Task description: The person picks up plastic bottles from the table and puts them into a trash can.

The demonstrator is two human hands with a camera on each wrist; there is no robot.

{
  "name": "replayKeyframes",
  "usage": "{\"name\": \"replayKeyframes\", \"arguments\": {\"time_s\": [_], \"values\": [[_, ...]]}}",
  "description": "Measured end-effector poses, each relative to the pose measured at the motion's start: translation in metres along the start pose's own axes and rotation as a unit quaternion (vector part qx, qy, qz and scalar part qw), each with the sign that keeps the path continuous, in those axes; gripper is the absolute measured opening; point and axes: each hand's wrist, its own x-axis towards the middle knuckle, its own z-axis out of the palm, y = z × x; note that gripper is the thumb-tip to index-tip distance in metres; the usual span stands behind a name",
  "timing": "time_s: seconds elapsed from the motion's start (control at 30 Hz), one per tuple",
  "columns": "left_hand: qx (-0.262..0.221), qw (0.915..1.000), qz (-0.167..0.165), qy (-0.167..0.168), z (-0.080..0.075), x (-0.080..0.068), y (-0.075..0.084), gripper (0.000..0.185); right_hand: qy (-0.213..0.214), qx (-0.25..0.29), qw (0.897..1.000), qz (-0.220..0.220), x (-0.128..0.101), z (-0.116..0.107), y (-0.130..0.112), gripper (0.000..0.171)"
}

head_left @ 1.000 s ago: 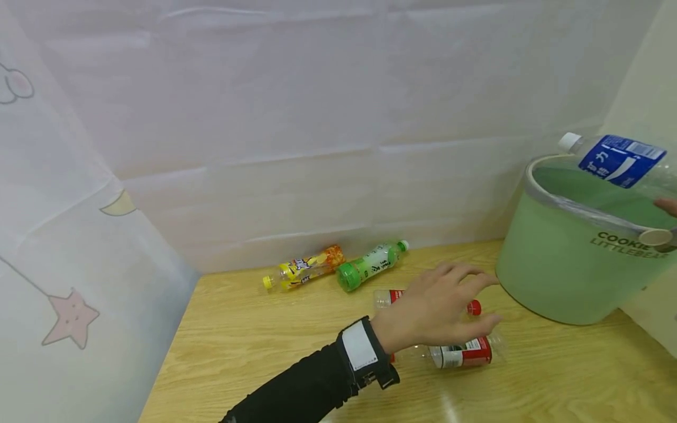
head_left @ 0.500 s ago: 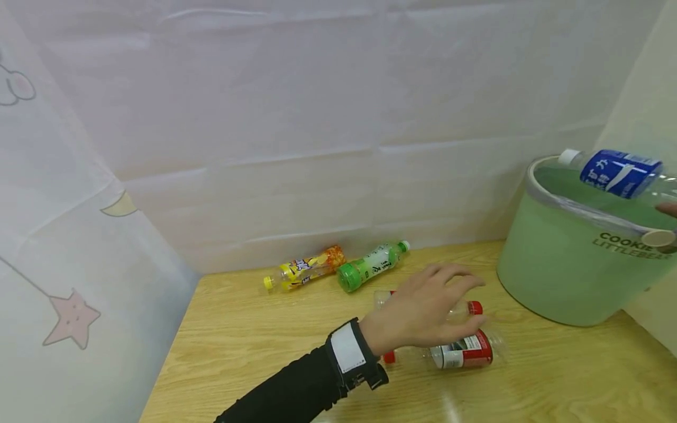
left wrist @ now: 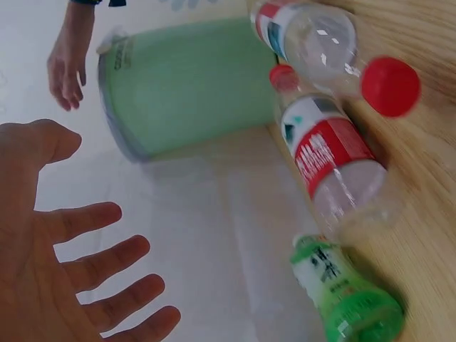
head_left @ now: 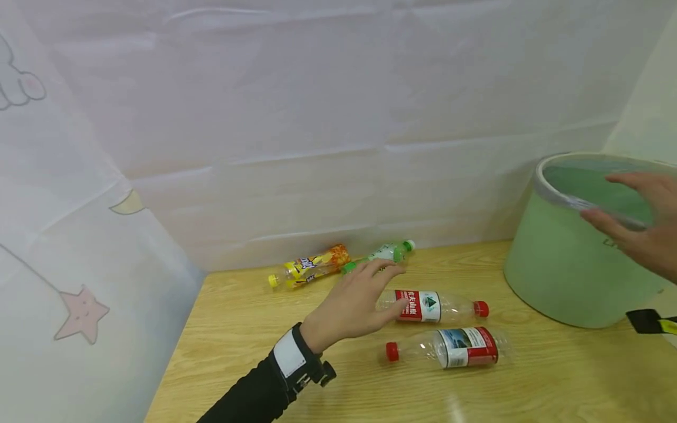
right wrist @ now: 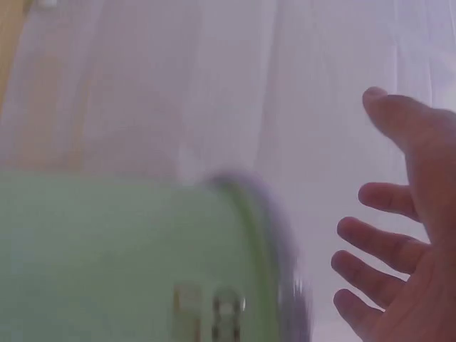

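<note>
Two open hands hold nothing: the left hand (head_left: 349, 305) hovers over the green bottle (head_left: 388, 252) near the table's back edge, the right hand (head_left: 642, 226) above the green bin (head_left: 560, 276).

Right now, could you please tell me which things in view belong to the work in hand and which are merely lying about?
In hand:
left hand, open, over the green-capped bottle
right hand, open, above the green bin
two red-capped water bottles
yellow-capped drink bottle

Lying about:
wooden table
white star-print curtain
black-and-yellow item at the right edge
</note>
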Motion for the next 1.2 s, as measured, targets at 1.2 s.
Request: {"name": "replayKeyframes", "arguments": {"time_s": [1.2], "values": [[-0.013,0.9898,-0.141,-0.014,0.03,-0.085,-0.047,0.061,-0.291,0.135,0.932,-0.17,-0.1,0.132,-0.135,0.079]]}}
